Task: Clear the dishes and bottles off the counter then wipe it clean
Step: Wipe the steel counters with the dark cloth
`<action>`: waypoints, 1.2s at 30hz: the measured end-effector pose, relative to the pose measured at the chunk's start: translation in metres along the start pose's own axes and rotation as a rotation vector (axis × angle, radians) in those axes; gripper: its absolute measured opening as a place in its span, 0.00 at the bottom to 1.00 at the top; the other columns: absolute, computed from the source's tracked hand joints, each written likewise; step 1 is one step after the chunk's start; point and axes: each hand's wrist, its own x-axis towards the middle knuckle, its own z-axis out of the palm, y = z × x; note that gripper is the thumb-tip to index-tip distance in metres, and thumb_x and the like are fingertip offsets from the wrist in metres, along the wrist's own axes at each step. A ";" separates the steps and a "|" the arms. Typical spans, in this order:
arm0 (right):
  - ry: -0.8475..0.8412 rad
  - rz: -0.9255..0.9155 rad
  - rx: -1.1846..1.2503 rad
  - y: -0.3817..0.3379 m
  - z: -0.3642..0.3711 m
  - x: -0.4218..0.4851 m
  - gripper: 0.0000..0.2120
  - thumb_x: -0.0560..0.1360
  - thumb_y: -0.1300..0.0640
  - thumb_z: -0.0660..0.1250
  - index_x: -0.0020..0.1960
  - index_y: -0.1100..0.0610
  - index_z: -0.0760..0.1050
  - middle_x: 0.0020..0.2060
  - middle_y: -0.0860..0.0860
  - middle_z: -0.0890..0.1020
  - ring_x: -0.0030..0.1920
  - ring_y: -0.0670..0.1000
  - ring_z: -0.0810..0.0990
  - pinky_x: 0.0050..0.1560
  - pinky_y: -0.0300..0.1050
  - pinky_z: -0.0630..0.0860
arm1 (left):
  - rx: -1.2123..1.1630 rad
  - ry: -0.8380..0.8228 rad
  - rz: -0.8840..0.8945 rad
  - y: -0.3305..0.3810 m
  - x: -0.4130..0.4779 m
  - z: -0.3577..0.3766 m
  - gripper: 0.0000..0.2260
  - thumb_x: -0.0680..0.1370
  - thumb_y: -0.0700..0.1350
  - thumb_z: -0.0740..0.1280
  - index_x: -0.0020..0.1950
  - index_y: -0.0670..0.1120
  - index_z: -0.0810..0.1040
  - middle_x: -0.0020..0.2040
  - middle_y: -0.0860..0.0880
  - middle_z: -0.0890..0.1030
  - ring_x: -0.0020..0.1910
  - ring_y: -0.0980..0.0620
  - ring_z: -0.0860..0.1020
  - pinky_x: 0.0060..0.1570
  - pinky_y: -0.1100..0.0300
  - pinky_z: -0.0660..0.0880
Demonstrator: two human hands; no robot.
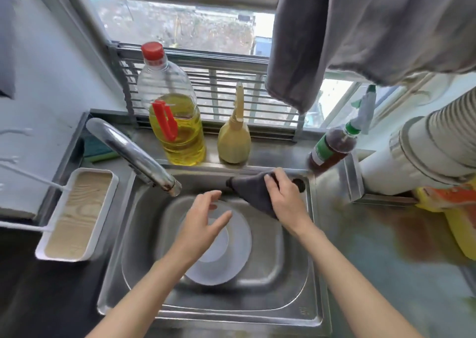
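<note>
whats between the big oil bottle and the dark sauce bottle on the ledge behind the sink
In the head view, one tan squeeze bottle with a pointed nozzle stands upright between the oil bottle and the dark sauce bottle.

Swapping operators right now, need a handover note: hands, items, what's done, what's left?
Hands: left hand is open above the bowl and holds nothing. The right hand grips a grey cloth over the back right of the sink.
Items: the bowl lies in the sink. The oil bottle, squeeze bottle and sauce bottle stand on the ledge behind it.
Done: bowl off the counter.
Left: the counter shows brown stains and is not yet wiped. The bottles may need moving.
</note>
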 end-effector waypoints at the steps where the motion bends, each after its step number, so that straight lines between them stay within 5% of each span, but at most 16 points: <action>1: -0.042 -0.001 0.045 -0.009 0.002 -0.015 0.12 0.81 0.58 0.57 0.39 0.49 0.67 0.33 0.44 0.73 0.35 0.40 0.72 0.37 0.34 0.66 | -0.017 0.013 0.027 0.005 -0.002 -0.003 0.23 0.73 0.50 0.70 0.66 0.47 0.69 0.60 0.53 0.72 0.58 0.58 0.72 0.59 0.62 0.68; 4: -0.134 -0.039 0.119 -0.034 0.011 -0.056 0.12 0.80 0.59 0.59 0.39 0.47 0.69 0.32 0.42 0.75 0.36 0.39 0.72 0.39 0.34 0.67 | -0.034 -0.044 0.030 0.022 -0.015 -0.014 0.23 0.73 0.56 0.68 0.65 0.50 0.70 0.60 0.57 0.72 0.59 0.63 0.70 0.60 0.65 0.66; 6: -0.115 -0.035 0.196 -0.047 0.017 -0.078 0.13 0.79 0.60 0.60 0.38 0.47 0.69 0.32 0.38 0.75 0.35 0.38 0.71 0.39 0.32 0.66 | -0.141 -0.139 -0.006 0.031 -0.032 -0.022 0.14 0.74 0.58 0.65 0.53 0.51 0.76 0.48 0.60 0.79 0.47 0.65 0.75 0.50 0.67 0.70; 9: -0.049 0.023 0.326 -0.062 0.025 -0.109 0.11 0.79 0.59 0.61 0.38 0.53 0.72 0.30 0.40 0.74 0.34 0.38 0.70 0.39 0.31 0.66 | -0.234 -0.263 0.020 0.031 -0.063 -0.029 0.15 0.76 0.59 0.62 0.38 0.49 0.75 0.33 0.60 0.75 0.35 0.62 0.72 0.39 0.65 0.67; 13: -0.161 0.124 0.411 -0.077 0.032 -0.148 0.11 0.79 0.56 0.60 0.39 0.55 0.75 0.31 0.41 0.75 0.35 0.39 0.71 0.39 0.35 0.68 | -0.156 -0.282 0.146 0.020 -0.103 -0.030 0.15 0.79 0.51 0.59 0.35 0.47 0.68 0.31 0.57 0.68 0.33 0.59 0.67 0.35 0.63 0.63; 18: -0.295 0.386 0.565 -0.076 0.024 -0.202 0.16 0.80 0.48 0.58 0.52 0.57 0.80 0.50 0.50 0.84 0.52 0.44 0.80 0.54 0.35 0.72 | -0.427 -0.178 0.124 0.018 -0.133 -0.040 0.14 0.76 0.53 0.59 0.40 0.44 0.74 0.36 0.53 0.75 0.39 0.55 0.72 0.43 0.59 0.68; 20: -0.222 0.368 0.694 -0.070 0.026 -0.229 0.17 0.74 0.50 0.65 0.55 0.63 0.78 0.56 0.60 0.81 0.56 0.51 0.79 0.59 0.44 0.71 | -0.508 -0.171 0.059 0.013 -0.140 -0.043 0.12 0.77 0.52 0.60 0.39 0.48 0.77 0.37 0.54 0.77 0.41 0.53 0.73 0.45 0.57 0.69; 23: 0.007 0.382 0.943 -0.067 0.033 -0.266 0.21 0.69 0.53 0.70 0.57 0.65 0.77 0.55 0.62 0.80 0.57 0.57 0.78 0.61 0.50 0.70 | -0.294 -0.154 0.076 0.001 -0.154 -0.029 0.06 0.78 0.48 0.63 0.42 0.52 0.76 0.41 0.53 0.77 0.39 0.54 0.74 0.43 0.61 0.69; 26: 0.244 0.356 0.796 -0.069 0.034 -0.296 0.19 0.68 0.50 0.71 0.52 0.62 0.78 0.49 0.56 0.82 0.52 0.52 0.79 0.58 0.48 0.70 | -0.122 -0.088 0.150 0.001 -0.179 -0.009 0.05 0.76 0.46 0.66 0.52 0.53 0.74 0.49 0.54 0.72 0.46 0.60 0.73 0.44 0.67 0.68; 30: 0.362 0.335 0.649 -0.074 0.029 -0.325 0.19 0.72 0.44 0.66 0.53 0.60 0.77 0.48 0.58 0.82 0.49 0.50 0.80 0.52 0.46 0.73 | -0.256 -0.386 0.128 0.029 -0.219 0.017 0.04 0.76 0.48 0.64 0.48 0.50 0.76 0.47 0.52 0.79 0.42 0.63 0.77 0.40 0.73 0.70; 33: 0.390 0.372 0.788 -0.070 0.017 -0.339 0.25 0.76 0.37 0.57 0.56 0.56 0.80 0.50 0.57 0.84 0.52 0.55 0.82 0.53 0.52 0.77 | -0.482 -0.529 0.012 0.050 -0.238 0.038 0.11 0.72 0.53 0.64 0.48 0.48 0.77 0.43 0.51 0.82 0.44 0.56 0.80 0.43 0.64 0.75; 36: 0.452 0.358 0.677 -0.060 0.002 -0.344 0.09 0.77 0.49 0.63 0.53 0.47 0.79 0.48 0.50 0.84 0.51 0.52 0.82 0.51 0.44 0.79 | -0.597 -0.618 -0.109 0.062 -0.240 0.054 0.16 0.73 0.58 0.66 0.50 0.47 0.79 0.48 0.43 0.82 0.48 0.47 0.80 0.52 0.48 0.75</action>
